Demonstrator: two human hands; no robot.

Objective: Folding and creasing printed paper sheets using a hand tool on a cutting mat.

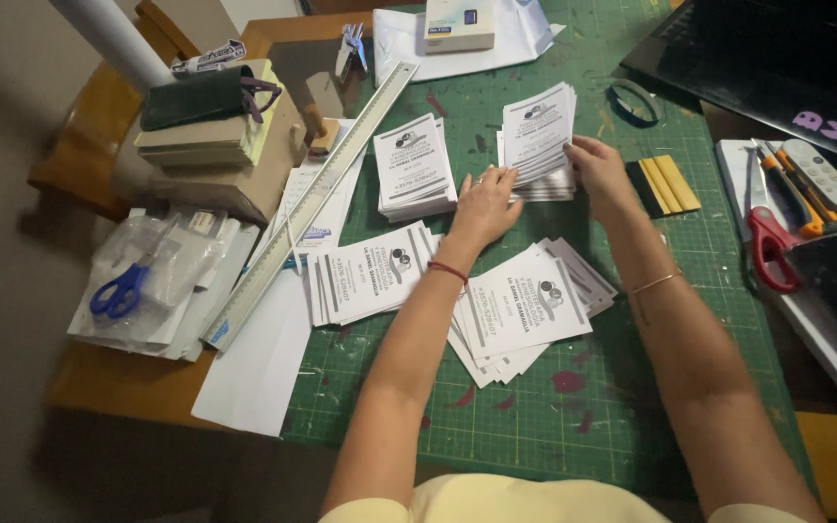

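Both hands are on a stack of white printed cards (538,136) on the green cutting mat (573,407). My left hand (485,205) presses the stack's left edge; my right hand (601,170) grips its right edge, and the top cards tilt upward. Another neat stack of cards (413,165) lies just left of it. Nearer to me, two looser fanned piles of cards (365,274) (525,310) lie under my forearms.
A long metal ruler (314,199) runs diagonally at the left, beside a cardboard box (244,165) and blue scissors (120,291) on plastic bags. Red-handled scissors (767,247), tools and a remote sit at the right; a dark laptop (777,58) behind.
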